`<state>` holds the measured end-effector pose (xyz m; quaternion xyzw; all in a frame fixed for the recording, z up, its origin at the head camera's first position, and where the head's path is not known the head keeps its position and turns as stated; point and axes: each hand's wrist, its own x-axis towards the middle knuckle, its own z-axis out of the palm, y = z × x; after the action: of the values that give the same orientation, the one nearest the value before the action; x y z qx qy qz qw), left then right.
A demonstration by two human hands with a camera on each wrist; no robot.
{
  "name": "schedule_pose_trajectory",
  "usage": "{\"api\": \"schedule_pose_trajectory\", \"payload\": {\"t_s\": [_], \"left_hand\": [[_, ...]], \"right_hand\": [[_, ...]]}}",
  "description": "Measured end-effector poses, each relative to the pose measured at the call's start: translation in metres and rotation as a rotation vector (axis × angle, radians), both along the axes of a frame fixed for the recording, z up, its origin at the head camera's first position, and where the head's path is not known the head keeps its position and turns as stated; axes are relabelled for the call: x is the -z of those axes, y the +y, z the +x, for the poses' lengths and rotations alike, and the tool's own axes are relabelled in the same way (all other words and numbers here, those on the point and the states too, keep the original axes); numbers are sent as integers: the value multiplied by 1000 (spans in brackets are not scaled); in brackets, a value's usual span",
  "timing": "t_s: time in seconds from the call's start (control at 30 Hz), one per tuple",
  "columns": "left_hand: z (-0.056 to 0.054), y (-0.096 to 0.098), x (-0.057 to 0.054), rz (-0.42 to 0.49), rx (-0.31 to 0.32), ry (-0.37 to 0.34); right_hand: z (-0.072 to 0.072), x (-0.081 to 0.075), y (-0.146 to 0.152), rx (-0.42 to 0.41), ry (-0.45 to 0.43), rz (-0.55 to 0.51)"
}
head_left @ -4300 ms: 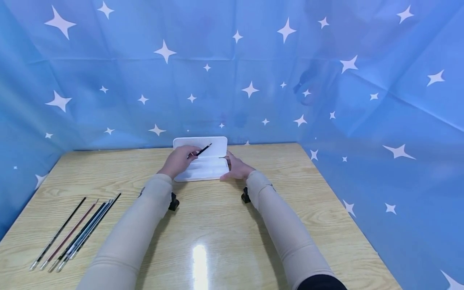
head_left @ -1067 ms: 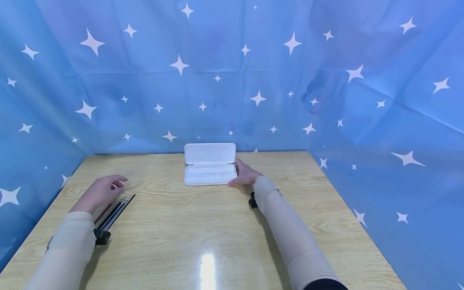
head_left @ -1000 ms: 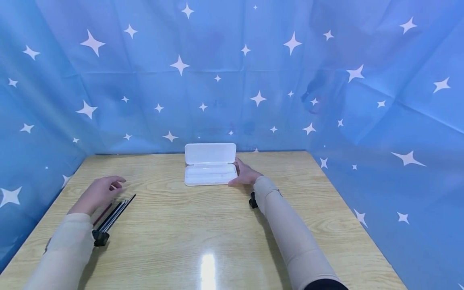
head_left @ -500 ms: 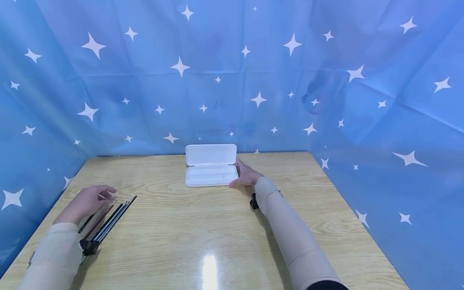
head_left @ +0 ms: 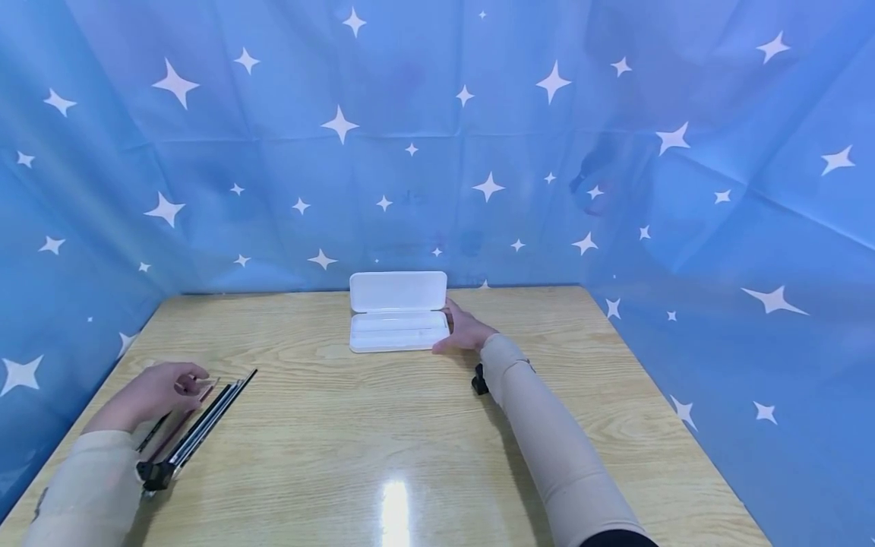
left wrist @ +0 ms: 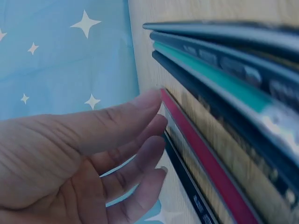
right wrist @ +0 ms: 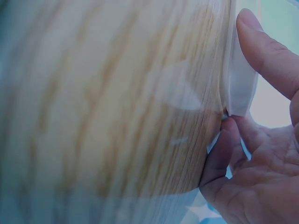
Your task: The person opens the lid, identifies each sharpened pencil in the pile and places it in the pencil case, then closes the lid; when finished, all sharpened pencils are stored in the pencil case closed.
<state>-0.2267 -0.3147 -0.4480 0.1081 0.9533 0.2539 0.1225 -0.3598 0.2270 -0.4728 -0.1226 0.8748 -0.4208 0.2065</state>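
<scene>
Step in hand, as I judged it: picking up a pencil. The left hand (head_left: 153,391) hung at the far tips of the row, thumb and fingers loosely curved with a gap between; whether it touched the red pencil (left wrist: 198,147) I couldn't tell. That red pencil lay on the table (head_left: 328,456), left side, between a lone dark pencil (left wrist: 187,175) and a bunch with a green pencil (left wrist: 210,74) in it.

The right hand (head_left: 466,330) held the right end of the case (head_left: 399,331), thumb to the front, fingers round the back. The case sat at the table's far side, lid (head_left: 398,291) up.

The next move probably called for a pinch on the red pencil near its tip, without nudging its neighbours, while the right hand steadied the case. Close spacing looked like the likely snag.
</scene>
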Motion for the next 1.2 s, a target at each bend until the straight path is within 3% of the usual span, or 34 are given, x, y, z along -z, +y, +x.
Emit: {"api": "schedule_pose_trajectory", "payload": {"t_s": [0.17,0.47,0.83,1.2], "left_hand": [[2,-6,2,-7,-8,-51],[10,-10,0,-20,-5,-81],[7,-6,5,-24,18,-84],[10,3,2,-23,25,-80]], "right_hand": [[0,2,0,-8,19,14],[1,0,-1,-7,17,-2],[3,-2,-2,-9,18,-5],[-1,2,-2,7,18,-39]]}}
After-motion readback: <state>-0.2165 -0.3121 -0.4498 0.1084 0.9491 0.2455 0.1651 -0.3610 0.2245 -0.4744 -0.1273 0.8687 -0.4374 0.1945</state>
